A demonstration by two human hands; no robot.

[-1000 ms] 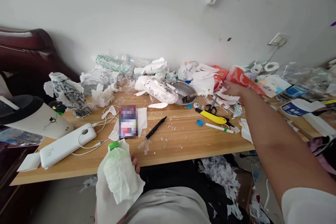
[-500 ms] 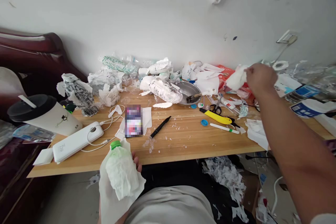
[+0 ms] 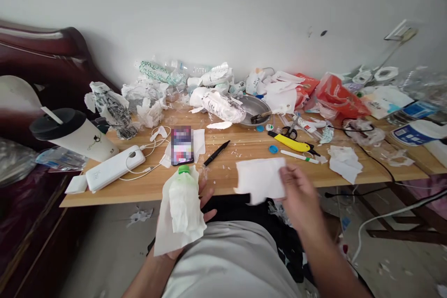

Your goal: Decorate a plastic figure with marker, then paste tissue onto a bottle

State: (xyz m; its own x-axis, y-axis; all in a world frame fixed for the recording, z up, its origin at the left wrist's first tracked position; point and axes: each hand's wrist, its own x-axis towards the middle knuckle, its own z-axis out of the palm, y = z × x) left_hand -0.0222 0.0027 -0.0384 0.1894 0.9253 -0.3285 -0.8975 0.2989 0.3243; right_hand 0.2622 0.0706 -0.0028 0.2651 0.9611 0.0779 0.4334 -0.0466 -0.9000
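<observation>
A bottle (image 3: 186, 200) wrapped in white tissue paper, its green cap showing, rests in my left hand (image 3: 206, 200) in front of the table's near edge. The fingers lie behind and beside the bottle, partly spread, and the palm is mostly covered. Loose paper hangs from the bottle's left side. My right hand (image 3: 300, 191), somewhat blurred, pinches the right end of a white paper sheet (image 3: 261, 179). That sheet is held flat over the table's front edge, to the right of the bottle and apart from it.
A phone (image 3: 182, 146), a black pen (image 3: 217, 152), a yellow utility knife (image 3: 291, 143) and scissors (image 3: 290, 131) lie on the wooden table (image 3: 244, 146). A metal bowl (image 3: 252, 111) and paper-covered bottles stand behind. To the left are a power bank (image 3: 115, 167) and a lidded cup (image 3: 84, 137).
My right hand has come back from the far right with white paper, now spread as a sheet. The left hand and wrapped bottle appear further right and more upright; the view has shifted.
</observation>
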